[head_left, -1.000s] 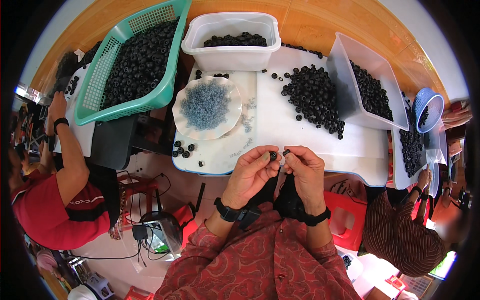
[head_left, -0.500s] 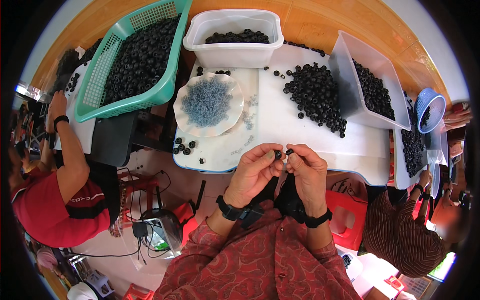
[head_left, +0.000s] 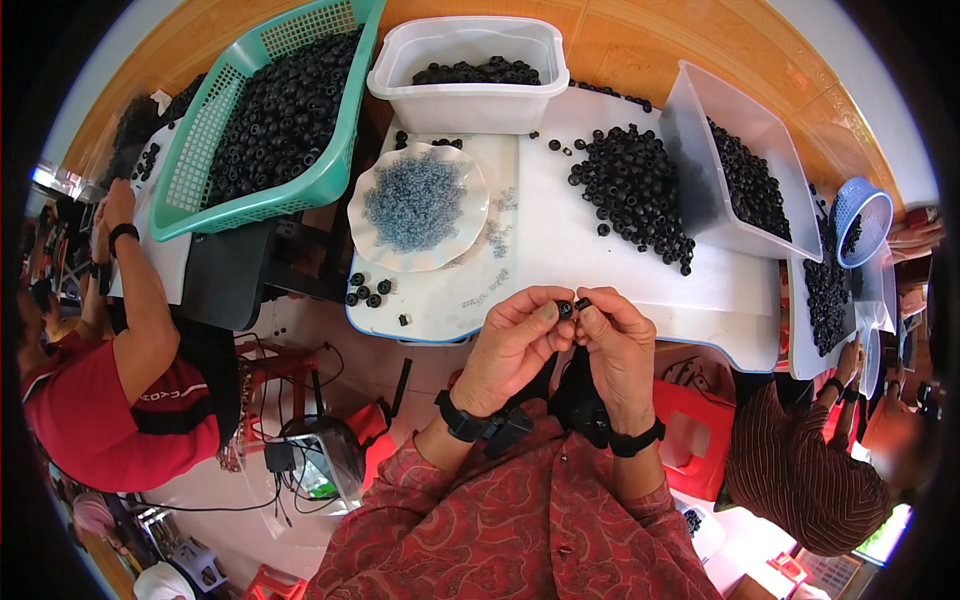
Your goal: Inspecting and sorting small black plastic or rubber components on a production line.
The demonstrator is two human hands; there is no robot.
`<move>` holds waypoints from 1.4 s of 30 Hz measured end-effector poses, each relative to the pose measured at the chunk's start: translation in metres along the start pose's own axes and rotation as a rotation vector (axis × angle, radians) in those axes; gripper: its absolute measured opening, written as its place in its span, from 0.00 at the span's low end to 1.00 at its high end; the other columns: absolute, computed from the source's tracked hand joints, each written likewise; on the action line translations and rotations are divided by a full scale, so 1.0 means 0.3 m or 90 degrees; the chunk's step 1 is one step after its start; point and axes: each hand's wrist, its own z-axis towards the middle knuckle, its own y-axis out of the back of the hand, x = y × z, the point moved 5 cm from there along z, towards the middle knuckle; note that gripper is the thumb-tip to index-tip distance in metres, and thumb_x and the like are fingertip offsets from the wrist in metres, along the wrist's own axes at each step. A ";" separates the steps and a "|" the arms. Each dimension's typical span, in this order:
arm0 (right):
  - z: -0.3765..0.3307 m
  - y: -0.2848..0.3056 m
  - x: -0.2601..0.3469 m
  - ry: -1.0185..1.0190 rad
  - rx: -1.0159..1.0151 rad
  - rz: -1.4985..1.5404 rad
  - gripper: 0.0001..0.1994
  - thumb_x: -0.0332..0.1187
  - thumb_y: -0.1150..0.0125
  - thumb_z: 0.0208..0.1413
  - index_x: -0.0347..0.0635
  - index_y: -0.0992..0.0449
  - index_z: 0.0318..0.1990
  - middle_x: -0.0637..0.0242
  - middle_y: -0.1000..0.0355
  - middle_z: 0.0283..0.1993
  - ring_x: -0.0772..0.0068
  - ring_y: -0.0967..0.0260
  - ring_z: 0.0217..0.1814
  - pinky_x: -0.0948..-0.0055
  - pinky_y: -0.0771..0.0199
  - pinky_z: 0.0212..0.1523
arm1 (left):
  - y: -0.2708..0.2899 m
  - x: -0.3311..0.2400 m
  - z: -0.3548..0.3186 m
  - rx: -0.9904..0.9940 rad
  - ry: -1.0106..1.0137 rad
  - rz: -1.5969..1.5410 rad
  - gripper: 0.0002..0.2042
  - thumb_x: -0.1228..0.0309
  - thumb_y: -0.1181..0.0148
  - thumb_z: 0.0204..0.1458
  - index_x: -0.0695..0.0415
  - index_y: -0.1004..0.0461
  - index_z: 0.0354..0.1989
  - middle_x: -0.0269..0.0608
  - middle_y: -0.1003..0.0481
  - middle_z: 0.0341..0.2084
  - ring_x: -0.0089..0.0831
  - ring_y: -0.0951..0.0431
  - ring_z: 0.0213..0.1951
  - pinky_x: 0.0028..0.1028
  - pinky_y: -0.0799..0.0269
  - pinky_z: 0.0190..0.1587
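Black pieces point(head_left: 565, 310) closer together than before

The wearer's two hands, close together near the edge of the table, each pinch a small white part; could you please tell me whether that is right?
Only the colour is wrong: the head view shows the left hand pinching a small black part and the right hand another small black part, close together near the edge of the table.

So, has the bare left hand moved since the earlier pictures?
Yes, slightly: the bare left hand has shifted rightward, judged against the white, round, scalloped plate.
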 end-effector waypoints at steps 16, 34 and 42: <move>-0.011 -0.029 0.010 0.044 0.011 -0.118 0.06 0.23 0.40 0.61 0.34 0.22 0.44 0.69 0.28 0.41 0.82 0.32 0.35 0.82 0.31 0.36 | 0.016 -0.041 -0.010 -0.033 -0.046 0.034 0.12 0.76 0.48 0.64 0.64 0.27 0.53 0.45 0.22 0.42 0.25 0.22 0.37 0.23 0.23 0.40; -0.012 0.001 -0.020 -0.020 -0.018 -0.039 0.10 0.24 0.40 0.61 0.35 0.21 0.48 0.71 0.25 0.38 0.85 0.33 0.32 0.84 0.33 0.34 | 0.021 -0.055 -0.021 -0.062 -0.062 0.160 0.13 0.78 0.47 0.63 0.66 0.26 0.54 0.48 0.22 0.46 0.27 0.20 0.39 0.27 0.20 0.44; -0.010 -0.003 -0.001 0.029 -0.014 -0.115 0.09 0.23 0.40 0.61 0.36 0.20 0.48 0.70 0.26 0.40 0.84 0.33 0.34 0.84 0.34 0.36 | -0.018 -0.044 -0.015 -0.028 -0.034 0.118 0.14 0.77 0.48 0.64 0.66 0.27 0.55 0.48 0.23 0.47 0.33 0.19 0.46 0.33 0.20 0.50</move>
